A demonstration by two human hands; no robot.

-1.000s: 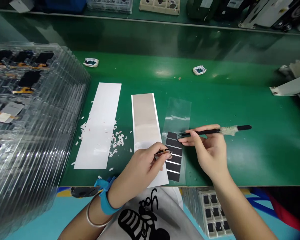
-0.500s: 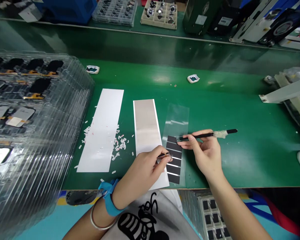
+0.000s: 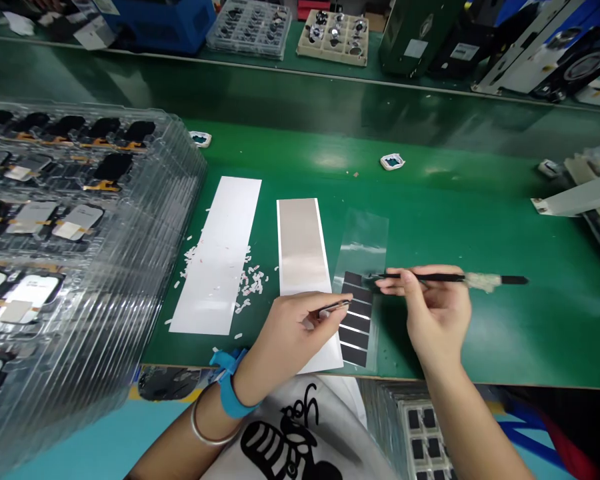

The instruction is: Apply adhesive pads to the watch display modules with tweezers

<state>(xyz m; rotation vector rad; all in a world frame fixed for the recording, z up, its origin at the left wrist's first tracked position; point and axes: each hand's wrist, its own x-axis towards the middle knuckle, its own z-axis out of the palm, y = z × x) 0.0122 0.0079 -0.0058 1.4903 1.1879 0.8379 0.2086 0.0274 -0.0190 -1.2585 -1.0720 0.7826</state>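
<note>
My left hand [image 3: 305,327] pinches a small flat part with a dark edge [image 3: 334,307] between thumb and fingers, seen nearly edge-on above the white-bordered sheet. In my right hand [image 3: 437,310] lies a slim black tweezers-like tool [image 3: 445,277], with a cream wrapping round its rear section. The tip points left, over a clear film strip [image 3: 364,233] that carries a column of black rectangular pieces [image 3: 355,337]. Whether the tip touches the film or holds anything, I cannot tell. Just left of the film lies the beige sheet with a white border [image 3: 300,233], partly covered by my left hand.
Stacked clear trays [image 3: 145,267] with small display parts rise at the left. A white sheet [image 3: 217,260] lies among scattered paper bits [image 3: 253,280]. Two small white-rimmed pieces, one of them at right [image 3: 393,161], lie farther back. The rear shelf holds a beige tray [image 3: 334,37] and boxes.
My right hand and its black tool have moved right, drawing the tip away from the black pieces. The part in my left hand has tilted. The whole view has shifted slightly.
</note>
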